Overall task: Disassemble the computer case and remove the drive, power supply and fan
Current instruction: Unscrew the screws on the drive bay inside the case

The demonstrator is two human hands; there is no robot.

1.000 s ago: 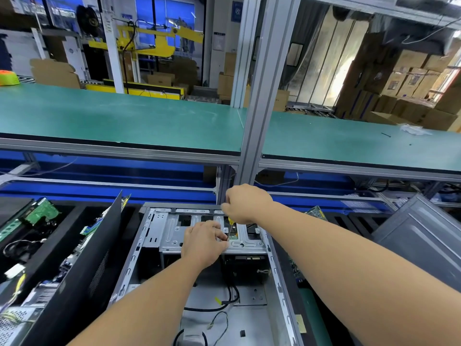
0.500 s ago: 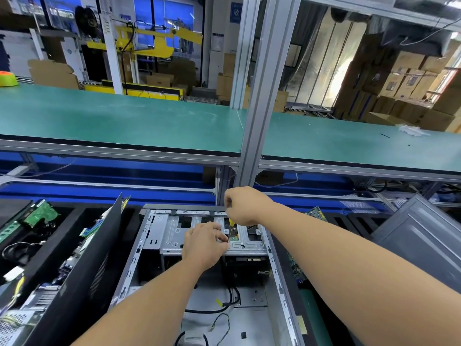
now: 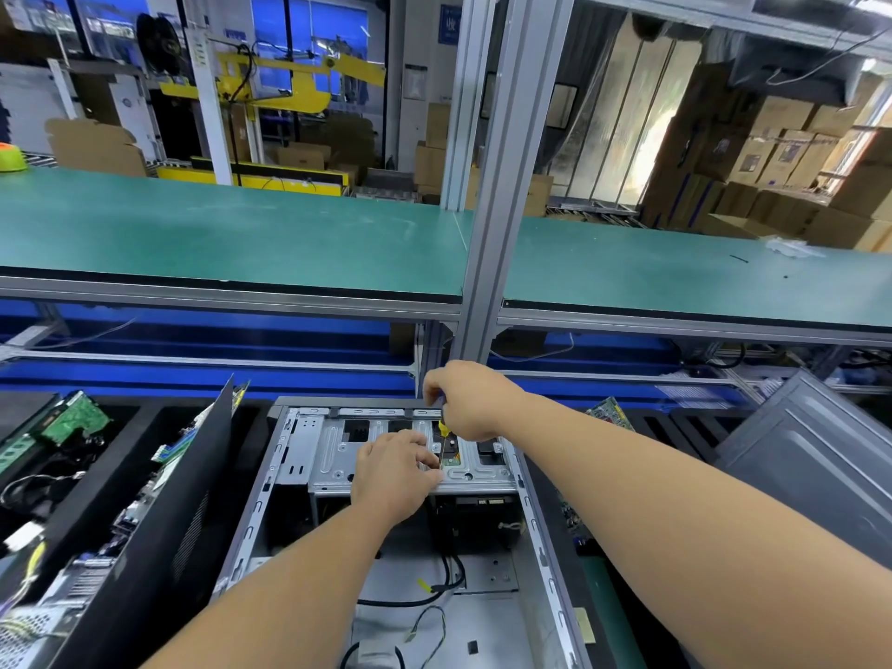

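Gripping the screwdriver upright in our right hand, we aim down at the drive cage, left hand fingers pinching its tip, nearer.

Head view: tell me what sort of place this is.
Likely an electronics teardown line in a factory or warehouse: a green-matted workbench, stacked cardboard boxes behind, and bins of circuit boards beside an opened computer case.

Green-topped bench runs the full width, aluminium post up the middle. Cardboard boxes stacked behind its right end, yellow machine back left.
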